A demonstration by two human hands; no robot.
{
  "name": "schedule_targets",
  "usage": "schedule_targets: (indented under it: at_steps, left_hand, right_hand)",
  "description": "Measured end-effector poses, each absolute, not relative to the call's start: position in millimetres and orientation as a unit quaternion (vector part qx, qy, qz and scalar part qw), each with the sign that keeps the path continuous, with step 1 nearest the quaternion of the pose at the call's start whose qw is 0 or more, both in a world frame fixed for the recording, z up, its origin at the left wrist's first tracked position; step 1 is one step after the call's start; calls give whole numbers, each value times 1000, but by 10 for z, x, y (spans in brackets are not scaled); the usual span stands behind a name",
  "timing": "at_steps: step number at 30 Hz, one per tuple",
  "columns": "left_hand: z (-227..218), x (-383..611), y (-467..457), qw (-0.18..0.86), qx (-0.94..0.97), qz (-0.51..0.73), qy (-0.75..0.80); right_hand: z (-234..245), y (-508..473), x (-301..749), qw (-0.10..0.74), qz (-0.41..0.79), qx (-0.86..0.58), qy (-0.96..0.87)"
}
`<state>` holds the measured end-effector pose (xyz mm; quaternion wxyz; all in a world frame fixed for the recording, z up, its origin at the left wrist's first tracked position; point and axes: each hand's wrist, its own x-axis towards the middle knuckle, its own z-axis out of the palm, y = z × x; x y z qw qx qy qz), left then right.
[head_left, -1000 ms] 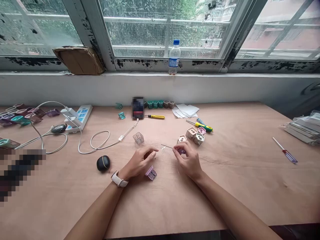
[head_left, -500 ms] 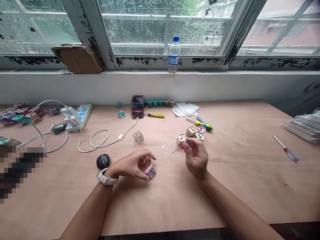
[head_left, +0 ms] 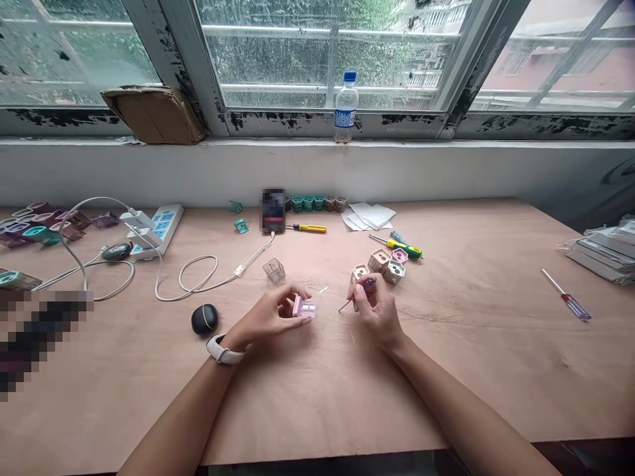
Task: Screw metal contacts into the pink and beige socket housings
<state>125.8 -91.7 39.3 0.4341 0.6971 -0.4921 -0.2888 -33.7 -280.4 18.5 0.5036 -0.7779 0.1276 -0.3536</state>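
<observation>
The left hand [head_left: 268, 316] pinches a small pink plastic housing [head_left: 304, 307] between thumb and fingers, turning it toward the right hand [head_left: 377, 311], whose grip pinches a purple-handled screwdriver [head_left: 368, 285], tip angled at the housing.

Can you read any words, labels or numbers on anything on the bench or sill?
Water bottle: blue label, too small to read.
Power strip: blue markings, too small to read.
Upright dark device: blurred out, unreadable.
Nothing else readable.
</observation>
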Motion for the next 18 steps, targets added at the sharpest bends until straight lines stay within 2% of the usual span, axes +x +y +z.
schedule_targets:
  at_steps: [3,10,18]
  left_hand:
    - [308,1224,-960,487,693,-272,-458]
    - [166,1247,-985,477,704,-220,-478]
    - [153,1227,-987,471,710,-203,-483]
  right_hand:
    - [180,-2786,-378,530,-311,-781,109]
    - [174,-2729,-391,605,-285,-740,76]
    - [198,-2787,-441,536,-368,-743,158]
